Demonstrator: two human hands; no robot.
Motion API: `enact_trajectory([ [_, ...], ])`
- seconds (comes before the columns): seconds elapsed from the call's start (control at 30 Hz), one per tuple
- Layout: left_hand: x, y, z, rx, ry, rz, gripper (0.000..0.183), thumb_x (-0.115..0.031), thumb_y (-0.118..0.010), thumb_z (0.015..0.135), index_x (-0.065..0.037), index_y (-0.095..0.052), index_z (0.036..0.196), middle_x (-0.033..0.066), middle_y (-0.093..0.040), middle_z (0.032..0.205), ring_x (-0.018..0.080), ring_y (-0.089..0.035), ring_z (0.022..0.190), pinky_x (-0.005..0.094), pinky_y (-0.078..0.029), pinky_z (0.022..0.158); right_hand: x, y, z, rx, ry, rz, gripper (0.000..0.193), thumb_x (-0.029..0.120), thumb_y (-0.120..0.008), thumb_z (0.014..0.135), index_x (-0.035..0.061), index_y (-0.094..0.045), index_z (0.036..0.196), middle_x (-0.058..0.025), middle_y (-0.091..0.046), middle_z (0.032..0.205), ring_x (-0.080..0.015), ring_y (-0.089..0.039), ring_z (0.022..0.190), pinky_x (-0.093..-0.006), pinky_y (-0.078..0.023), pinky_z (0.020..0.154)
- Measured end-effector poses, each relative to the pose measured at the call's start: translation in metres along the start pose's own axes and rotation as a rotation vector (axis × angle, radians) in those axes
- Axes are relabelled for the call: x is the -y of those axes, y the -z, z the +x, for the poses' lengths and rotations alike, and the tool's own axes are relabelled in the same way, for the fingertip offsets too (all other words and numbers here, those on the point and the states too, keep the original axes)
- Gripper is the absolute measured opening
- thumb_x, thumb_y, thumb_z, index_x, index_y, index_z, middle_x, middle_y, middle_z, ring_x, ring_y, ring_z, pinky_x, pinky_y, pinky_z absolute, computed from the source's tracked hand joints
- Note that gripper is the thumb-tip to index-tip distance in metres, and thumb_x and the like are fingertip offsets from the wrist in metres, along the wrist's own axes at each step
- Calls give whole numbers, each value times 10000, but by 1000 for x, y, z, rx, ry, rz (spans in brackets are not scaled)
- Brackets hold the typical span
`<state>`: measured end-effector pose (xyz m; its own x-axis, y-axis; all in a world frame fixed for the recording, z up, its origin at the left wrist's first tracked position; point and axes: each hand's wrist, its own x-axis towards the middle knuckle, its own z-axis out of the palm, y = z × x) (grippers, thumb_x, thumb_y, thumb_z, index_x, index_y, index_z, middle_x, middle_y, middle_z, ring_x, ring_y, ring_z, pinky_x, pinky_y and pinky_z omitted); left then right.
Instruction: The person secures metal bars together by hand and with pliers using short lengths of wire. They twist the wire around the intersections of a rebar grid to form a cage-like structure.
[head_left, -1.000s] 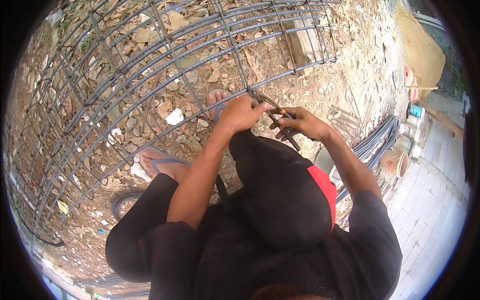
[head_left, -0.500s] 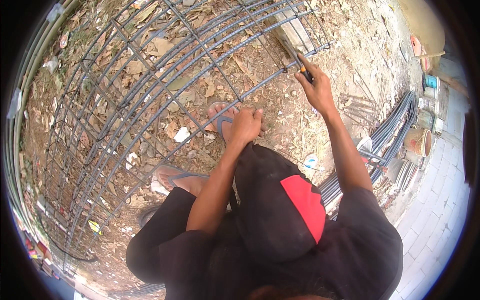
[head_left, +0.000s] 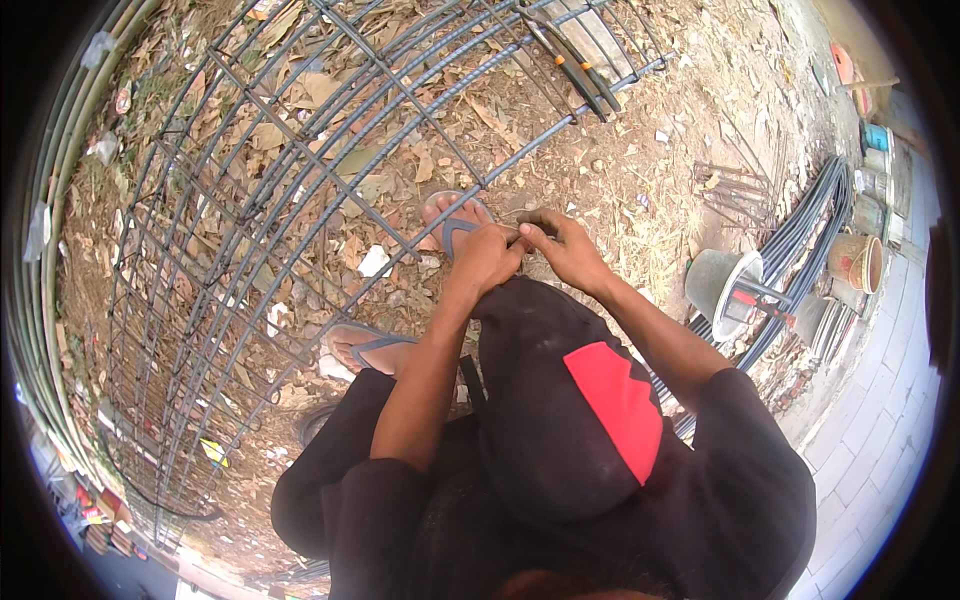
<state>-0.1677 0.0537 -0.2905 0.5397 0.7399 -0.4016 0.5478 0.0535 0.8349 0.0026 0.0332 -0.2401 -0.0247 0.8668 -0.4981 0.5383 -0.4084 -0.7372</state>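
Note:
My left hand [head_left: 487, 259] is closed in a pinch in front of my knees, beside my sandalled foot [head_left: 456, 218]. Right against its fingertips, my right hand [head_left: 570, 256] also pinches. A thin strand, seemingly wire, shows faintly between the fingers; most of it is hidden. Just beyond the hands lies a long cage of steel reinforcing bars [head_left: 530, 152], tied in a grid. Pincers [head_left: 580, 84] with black and orange handles rest across the cage's far right end, with neither hand on them.
A pale block [head_left: 603, 42] is under the cage's far end. To the right are thin rods [head_left: 735, 195], a grey bucket [head_left: 708, 287], a bundle of dark bars [head_left: 828, 205] and a brown bucket [head_left: 842, 258]. Long poles [head_left: 52, 190] run along the left. Dry leaves litter the ground.
My right hand has let go of the pincers, leaving them on the cage, and has come back to meet my left hand. The left hand has stayed nearly in place.

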Motion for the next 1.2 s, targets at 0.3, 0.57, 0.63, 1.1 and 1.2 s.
enact_trajectory([
  [0.3, -30, 36, 6, -322, 166, -577, 344, -343, -689, 968, -6, -749, 935, 116, -679, 708, 188, -632, 589, 353, -512, 597, 11, 8, -2, -104, 5, 253, 329, 289, -582, 1049, -1, -697, 1153, -76, -710, 867, -157, -581, 698, -325, -499, 699],
  [0.57, -46, 51, 0, -468, -220, -321, 251, -286, -748, 927, -37, -763, 953, 122, -718, 740, 188, -672, 601, 323, -511, 579, 34, 32, -9, 49, 126, 237, 244, 142, -623, 1004, -26, -714, 1154, -119, -755, 1053, -188, -690, 1018, -324, -516, 915],
  [0.63, -46, 57, -4, -467, -296, -235, 253, -290, -745, 932, -39, -767, 957, 111, -727, 745, 162, -672, 610, 298, -507, 588, 37, 37, -9, 41, -68, 294, 245, 148, -618, 1012, -33, -715, 1146, -100, -741, 1039, -161, -669, 991, -310, -507, 890],
  [1.1, -27, 65, -2, 79, -65, -835, 273, -227, -668, 996, 34, -747, 973, 115, -716, 671, 136, -643, 516, 257, -488, 468, 53, 56, -32, 236, 17, 147, 257, 150, -622, 1005, -26, -718, 1166, -120, -732, 1133, -183, -660, 1067, -335, -493, 955],
  [1.2, -21, 69, -6, 47, -73, -574, 385, -315, -778, 902, 23, -734, 1082, 122, -755, 818, 162, -701, 712, 309, -517, 599, 52, 56, -31, 225, 30, 100, 266, 139, -609, 1002, -34, -711, 1177, -147, -734, 1156, -214, -668, 1096, -355, -492, 981],
])
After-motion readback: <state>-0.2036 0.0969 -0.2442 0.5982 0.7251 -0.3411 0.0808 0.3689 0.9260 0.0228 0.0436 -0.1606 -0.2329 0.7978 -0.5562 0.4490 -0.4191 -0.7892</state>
